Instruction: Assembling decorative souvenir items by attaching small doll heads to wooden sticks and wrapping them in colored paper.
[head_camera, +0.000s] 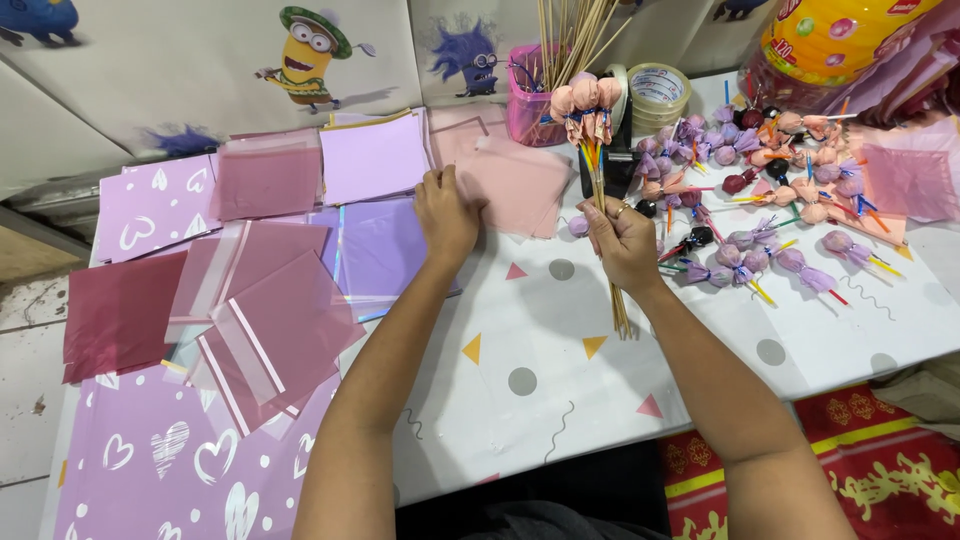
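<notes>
Far left, a dark red sheet (118, 312) lies on the white patterned table (540, 350), beside overlapping translucent pink bags (262, 330). The left hand (446, 215) lies flat, fingers spread, pressing on a pale pink sheet (510, 185) and gripping nothing. The right hand (622, 240) is clenched around a bundle of wooden sticks topped with pink wrapped candies (585, 97), held upright. Further right, loose wrapped lollipops (770, 190) are scattered near a tape roll (658, 88).

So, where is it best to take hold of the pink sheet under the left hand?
Probably at the pink sheet's free right edge, coming from the right: it lies flat, and the left hand covers its left edge, so pinch a bare corner.
</notes>
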